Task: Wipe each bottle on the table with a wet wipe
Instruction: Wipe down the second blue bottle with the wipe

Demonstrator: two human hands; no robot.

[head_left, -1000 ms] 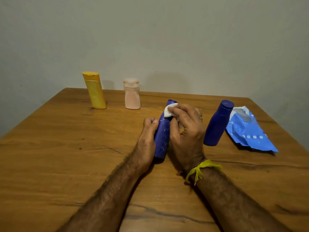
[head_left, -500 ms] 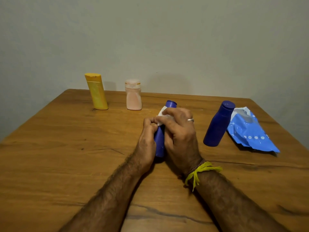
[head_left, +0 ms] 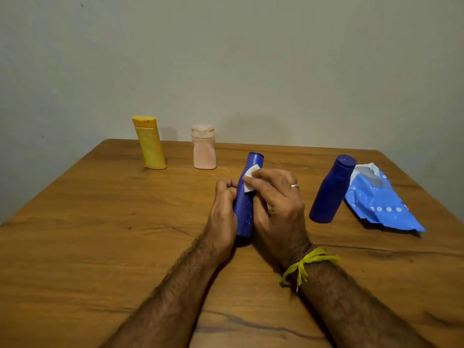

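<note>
Blue bottle [head_left: 247, 209], slim and capped, stands near the centre of the table [head_left: 100, 234], tilted slightly with its cap toward the far edge. It sits between both hands. The left hand [head_left: 222, 217] holds the lower body from the left side; its grip is curled, with fingertips and thumb meeting against the bottle's left face. The right hand [head_left: 276, 209] covers the right side; its grip pinches a folded white wet wipe [head_left: 249, 180] against the upper body of the bottle, just below the cap. A ring shows on one right finger, and a yellow thread [head_left: 305, 266] is tied around the right wrist.

A second blue bottle [head_left: 331, 189], wider and capped, stands to the right, apart from the hands. Just beside it on its right lies a blue wipe packet [head_left: 376, 202], crumpled, with its flap area showing grey; its contents cannot be seen. At the far left of the table stand a yellow bottle [head_left: 149, 144] and a pale pink bottle [head_left: 204, 148], near each other, both upright and capped. Contents of the bottles cannot be determined.
</note>
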